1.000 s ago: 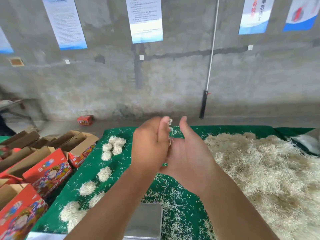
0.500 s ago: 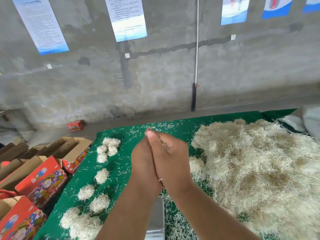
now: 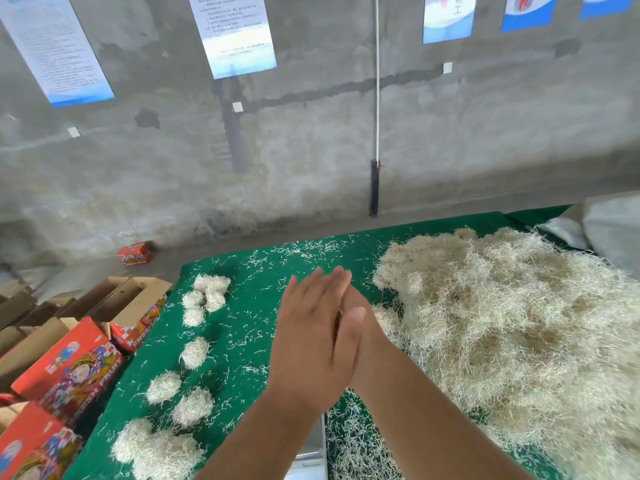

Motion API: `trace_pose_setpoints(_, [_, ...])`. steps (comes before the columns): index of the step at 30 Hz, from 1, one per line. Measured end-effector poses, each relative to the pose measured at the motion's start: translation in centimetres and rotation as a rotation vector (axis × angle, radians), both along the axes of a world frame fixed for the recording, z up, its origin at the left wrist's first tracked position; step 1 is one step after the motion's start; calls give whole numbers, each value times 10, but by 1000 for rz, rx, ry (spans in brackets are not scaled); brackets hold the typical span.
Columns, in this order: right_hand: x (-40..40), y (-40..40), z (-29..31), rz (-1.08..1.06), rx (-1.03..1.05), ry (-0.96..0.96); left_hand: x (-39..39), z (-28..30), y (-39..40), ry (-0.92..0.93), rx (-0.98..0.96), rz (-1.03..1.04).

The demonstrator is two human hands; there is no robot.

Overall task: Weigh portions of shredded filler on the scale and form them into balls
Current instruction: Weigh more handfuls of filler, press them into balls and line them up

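The left hand (image 3: pixel 313 344) and right hand (image 3: pixel 360 337) are pressed palm to palm above the green table (image 3: pixel 249 327), fingers straight; whether any filler lies between them cannot be told. Left of the hands lie about ten finished balls (image 3: pixel 194 353) in a loose column, and one big filler pile (image 3: pixel 512 337) spreads to their right. Part of one metal scale (image 3: pixel 313 452) shows below the left wrist, and several red boxes (image 3: pixel 65 368) stand farther left.

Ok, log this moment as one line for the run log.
phase: rolling | left hand and right hand: palms pressed together, fingers straight | portion: hidden | finished balls: on cloth at left | filler pile: right
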State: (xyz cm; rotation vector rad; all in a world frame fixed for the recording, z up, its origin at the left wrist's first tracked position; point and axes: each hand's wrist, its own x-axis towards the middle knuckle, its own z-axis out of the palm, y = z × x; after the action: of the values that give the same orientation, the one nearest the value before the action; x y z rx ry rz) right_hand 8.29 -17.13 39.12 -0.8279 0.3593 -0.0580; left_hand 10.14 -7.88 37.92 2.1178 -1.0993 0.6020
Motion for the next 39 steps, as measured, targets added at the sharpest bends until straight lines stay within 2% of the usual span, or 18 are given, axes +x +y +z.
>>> trace_pose_setpoints(3, [-5,9,2,168,153,-13,14,1,4,-43,-87,139])
trace_pose_setpoints(7, [-13,8,2,283,131,-67,29,8,5,57,-226,231])
trace_pose_setpoints(9, [-15,9,4,287,11,-29,34,11,6,270,-378,236])
trace_pose_setpoints(11, [-15,14,8,186,-270,84,35,15,8,513,-599,214])
trace_pose_setpoints(13, [-11,17,7,30,-522,79,35,19,12,813,-864,82])
trace_pose_setpoints(15, [-11,19,9,-71,-512,-4,30,22,9,1114,-1076,-128])
trace_pose_setpoints(16, [-10,19,9,-57,-403,-42,25,22,6,1166,-1097,-160])
trace_pose_setpoints(18, [-11,22,10,16,-311,-112,14,16,-3,1013,-941,-56])
trace_pose_setpoints(21, [-11,32,7,-76,-576,-130,1,2,-11,728,-803,48])
trace_pose_setpoints(26, [-5,25,4,-235,-670,-152,6,-3,-6,528,-485,194])
trace_pose_setpoints(28, [0,22,3,-361,-826,-205,3,-7,-3,718,-573,160])
trace_pose_setpoints(31, [6,19,-1,-457,-1033,-348,11,-7,7,1544,-1034,-74])
trace_pose_setpoints(32, [8,20,-4,-431,-1156,-394,13,-8,12,1741,-1102,-195])
trace_pose_setpoints(33, [9,23,-8,-381,-1313,-419,15,-9,16,1821,-1135,-309])
trace_pose_setpoints(35, [10,32,-19,-221,-1668,-341,21,-9,26,1799,-1199,-358])
trace_pose_setpoints(36, [11,35,-25,-126,-1794,-246,24,-8,29,1774,-1203,-288])
trace_pose_setpoints(37, [11,36,-31,-57,-1827,-172,26,-7,31,1704,-1170,-206])
trace_pose_setpoints(39, [8,41,-39,45,-1633,-173,38,-13,35,1401,-964,116])
